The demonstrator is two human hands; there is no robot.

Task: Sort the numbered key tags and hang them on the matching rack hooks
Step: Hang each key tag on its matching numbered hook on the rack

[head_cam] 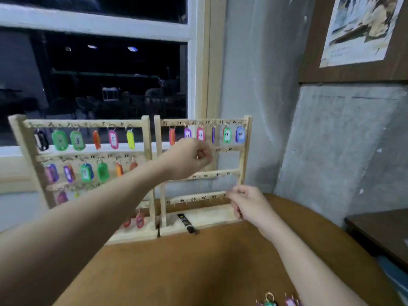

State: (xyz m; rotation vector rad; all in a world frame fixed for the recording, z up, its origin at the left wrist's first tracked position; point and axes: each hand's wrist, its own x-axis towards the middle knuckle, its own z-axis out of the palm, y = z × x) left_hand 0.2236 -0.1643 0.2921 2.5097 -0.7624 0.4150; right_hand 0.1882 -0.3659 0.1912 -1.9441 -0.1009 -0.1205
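Currently left hand [189, 159] is curled at the second rail of the right pale wooden hook rack [246, 151], apparently hanging something; a held tag isn't visible. Right hand [249, 203] pinches the post at 4 o'clock, likely steadying. Glossy coloured plastic key tags [278, 302] lie on the brown tabletop [198, 268], 6 o'clock.

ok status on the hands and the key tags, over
Left hand curled at right rack's second row, contents unclear. Right hand pinching at its bottom rail. Top row hung; loose tags on table. Nothing in the way.
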